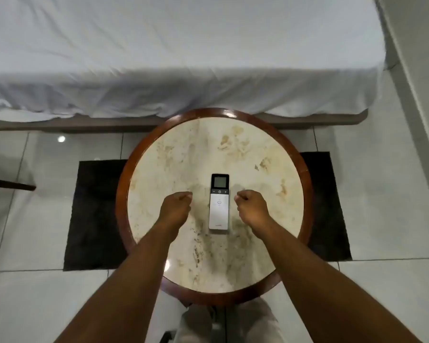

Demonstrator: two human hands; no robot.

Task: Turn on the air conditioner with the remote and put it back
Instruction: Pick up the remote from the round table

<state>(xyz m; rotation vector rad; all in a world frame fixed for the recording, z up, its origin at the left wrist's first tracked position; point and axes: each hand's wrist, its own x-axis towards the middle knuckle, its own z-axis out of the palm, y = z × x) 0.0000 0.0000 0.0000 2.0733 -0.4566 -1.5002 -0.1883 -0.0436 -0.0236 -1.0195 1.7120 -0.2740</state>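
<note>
Head view, looking down on a round table [159, 154] with a pale marbled top and a dark reddish wood rim; all places are given from it. Left of the table: grey floor tiles [35, 219] and the left part of a black mat [92, 214] that runs under the table. Over the table's left half: left hand [175, 206], fingers curled into a loose fist, holding nothing, just left of the remote and not touching it. At the table's middle: remote [219, 209], lying flat, face up, small screen at the far end, buttons below it, long axis pointing away from the person. Over the table's right half: right hand [252, 207], also clenched loosely, empty, just right of the remote, apart from it. Beyond the table: a bed with a white sheet [183, 58] hanging over its edge. Right of the table: the mat's other end, more tiles.
</note>
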